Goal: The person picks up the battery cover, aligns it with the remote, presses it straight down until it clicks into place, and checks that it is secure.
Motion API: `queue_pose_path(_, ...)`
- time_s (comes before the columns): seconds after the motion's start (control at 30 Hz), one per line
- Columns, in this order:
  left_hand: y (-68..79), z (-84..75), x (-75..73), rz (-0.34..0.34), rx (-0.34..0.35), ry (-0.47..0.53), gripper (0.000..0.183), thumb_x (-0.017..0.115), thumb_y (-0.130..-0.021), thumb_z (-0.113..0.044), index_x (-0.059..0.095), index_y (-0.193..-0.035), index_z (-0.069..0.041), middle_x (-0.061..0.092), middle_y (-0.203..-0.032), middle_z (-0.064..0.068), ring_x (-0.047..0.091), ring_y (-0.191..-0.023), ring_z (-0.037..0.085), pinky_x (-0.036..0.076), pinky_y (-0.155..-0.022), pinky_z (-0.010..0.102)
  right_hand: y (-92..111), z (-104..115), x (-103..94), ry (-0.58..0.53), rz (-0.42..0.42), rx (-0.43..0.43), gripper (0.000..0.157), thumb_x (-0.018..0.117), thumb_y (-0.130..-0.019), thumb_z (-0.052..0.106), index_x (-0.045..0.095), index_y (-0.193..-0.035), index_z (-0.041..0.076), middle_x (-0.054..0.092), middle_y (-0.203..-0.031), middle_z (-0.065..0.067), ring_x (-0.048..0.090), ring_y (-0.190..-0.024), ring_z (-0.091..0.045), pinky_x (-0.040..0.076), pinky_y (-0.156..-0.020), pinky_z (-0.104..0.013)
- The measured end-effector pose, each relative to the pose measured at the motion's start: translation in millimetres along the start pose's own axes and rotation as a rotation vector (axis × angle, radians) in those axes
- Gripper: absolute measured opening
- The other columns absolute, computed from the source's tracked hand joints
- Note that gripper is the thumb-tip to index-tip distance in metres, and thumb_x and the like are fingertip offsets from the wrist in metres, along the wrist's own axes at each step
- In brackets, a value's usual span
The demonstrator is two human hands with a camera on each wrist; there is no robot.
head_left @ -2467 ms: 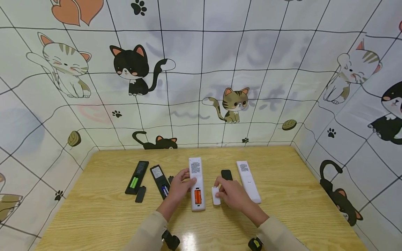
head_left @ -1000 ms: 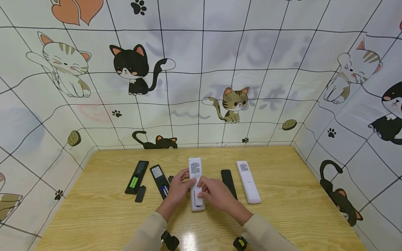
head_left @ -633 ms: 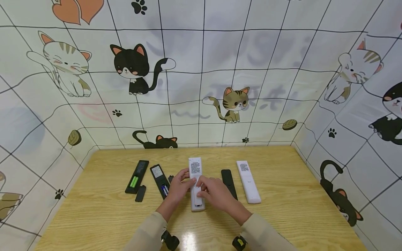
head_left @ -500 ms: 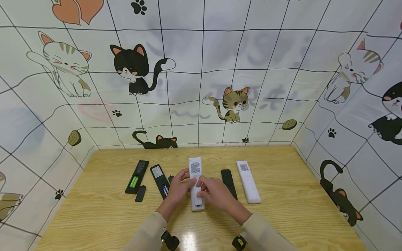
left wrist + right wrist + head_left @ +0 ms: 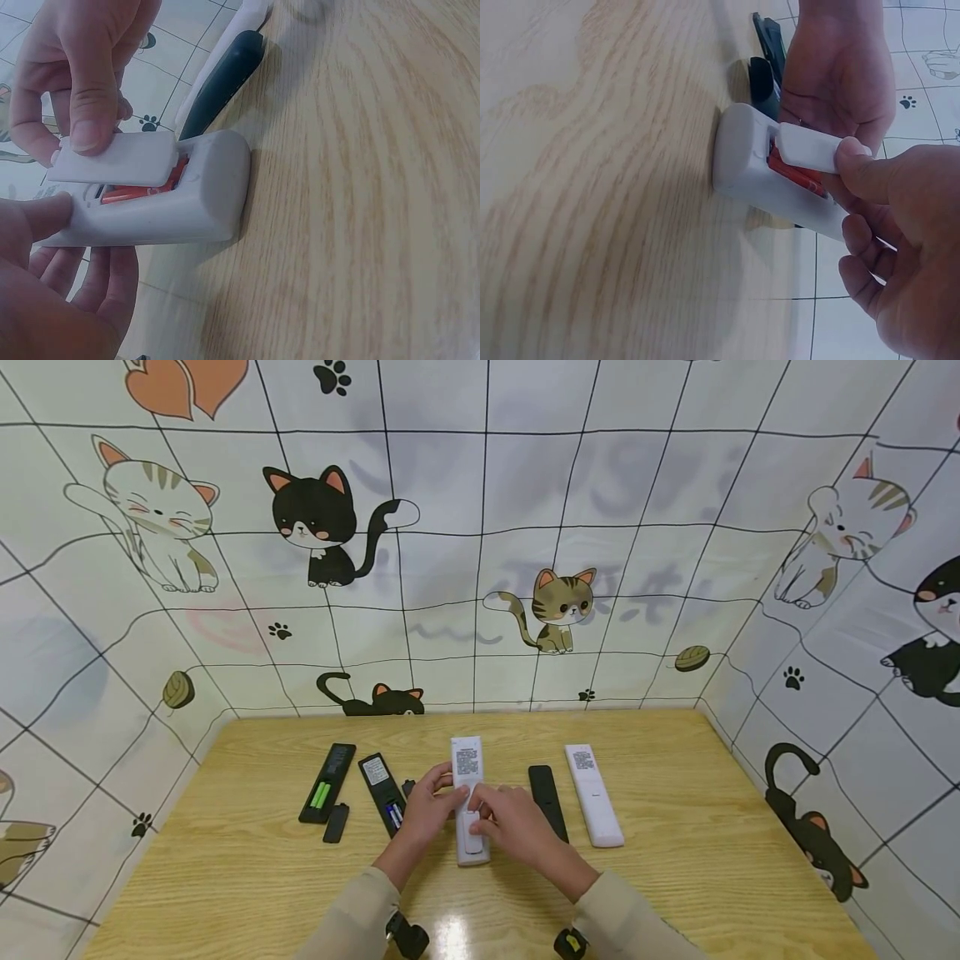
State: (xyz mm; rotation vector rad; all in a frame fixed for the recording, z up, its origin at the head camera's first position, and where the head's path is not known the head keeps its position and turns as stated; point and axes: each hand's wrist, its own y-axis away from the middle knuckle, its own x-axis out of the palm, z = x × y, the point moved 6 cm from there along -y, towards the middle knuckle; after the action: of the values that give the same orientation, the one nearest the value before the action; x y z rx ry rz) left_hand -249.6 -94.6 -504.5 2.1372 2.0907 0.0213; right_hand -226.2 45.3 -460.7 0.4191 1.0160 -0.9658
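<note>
- So the white remote (image 5: 467,764) is mid-tabletop (image 5: 262,893), back side up, label at the far end.
- The left hand (image 5: 426,814) has it gripped: thumb on the back, fingers curled around the side.
- The right hand (image 5: 517,822) is pinching the white cover (image 5: 120,159), thumb flat on the outside of it, fingers bent in close.
- That cover sits at a slant right over the battery bay, and both wrist cams show orange batteries (image 5: 799,178) peeking out underneath. Can't tell if its edge is touching the bay.
- Over on the left, the black remote (image 5: 341,767) has its bay open with green batteries (image 5: 320,795) in it, and a small black cover (image 5: 336,823) lies just beside it.
- Next one over, the labelled remote (image 5: 381,783) is black too, with blue batteries (image 5: 394,815) showing. Its near end is tucked behind the left arm, and a little dark piece (image 5: 408,787) pokes out by the fingers.
- Right side: a dark remote (image 5: 546,795), partly behind the right hand and wrist, then the other white remote (image 5: 594,793) near it, lying at an angle.
</note>
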Motion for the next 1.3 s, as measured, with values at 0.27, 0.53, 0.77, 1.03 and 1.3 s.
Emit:
queue_pose_path(0.27, -1.1, 2.2, 0.6, 0.004, 0.012, 0.009, 0.047, 0.064, -0.095, -0.016, 0.050, -0.140, -0.012, 0.062, -0.127, 0.018, 0.069, -0.100, 0.021, 0.057, -0.075, 0.032, 1.7, 1.3, 1.6, 0.028, -0.018, -0.034, 0.019, 0.071, -0.085, 0.031, 0.058, -0.095, 0.021, 0.063, -0.081, 0.010, 0.049, -0.071, -0.003, 0.039, -0.065, -0.019)
queue_pose_path(0.53, -1.6, 2.4, 0.4, 0.000, 0.024, 0.020, 0.047, 0.064, -0.094, -0.015, 0.051, -0.140, -0.010, 0.063, -0.125, 0.019, 0.070, -0.097, 0.020, 0.058, -0.074, 0.030, 1.8, 3.1, 0.5, 0.094, -0.060, -0.062, 0.020, 0.074, -0.083, 0.032, 0.059, -0.092, 0.022, 0.061, -0.081, 0.012, 0.049, -0.075, -0.005, 0.042, -0.073, -0.026)
queue_pose_path(0.77, -1.7, 1.5, 0.4, 0.003, 0.029, 0.018, 0.048, 0.064, -0.094, -0.016, 0.050, -0.140, -0.010, 0.063, -0.125, 0.019, 0.070, -0.098, 0.021, 0.058, -0.074, 0.031, 0.6, 2.6, 1.5, 0.117, -0.074, -0.061, 0.022, 0.076, -0.083, 0.030, 0.059, -0.093, 0.021, 0.059, -0.079, 0.013, 0.049, -0.075, -0.005, 0.043, -0.076, -0.029)
queue_pose_path(1.03, -2.4, 2.5, 0.4, 0.008, 0.024, 0.019, 0.049, 0.064, -0.095, -0.018, 0.050, -0.141, -0.012, 0.063, -0.127, 0.018, 0.069, -0.100, 0.021, 0.058, -0.075, 0.032, 0.1, 1.4, 2.6, 0.160, -0.086, -0.050, 0.023, 0.076, -0.082, 0.033, 0.060, -0.095, 0.022, 0.057, -0.078, 0.015, 0.046, -0.073, -0.004, 0.044, -0.078, -0.033)
queue_pose_path(1.3, -3.2, 4.2, 0.3, 0.009, 0.032, 0.024, 0.050, 0.066, -0.094, -0.018, 0.050, -0.141, -0.009, 0.063, -0.126, 0.019, 0.070, -0.098, 0.021, 0.058, -0.073, 0.031, 0.6, 3.0, 2.0, 0.200, -0.115, -0.077, 0.027, 0.078, -0.079, 0.033, 0.058, -0.095, 0.023, 0.057, -0.085, 0.009, 0.048, -0.077, -0.005, 0.043, -0.075, -0.029)
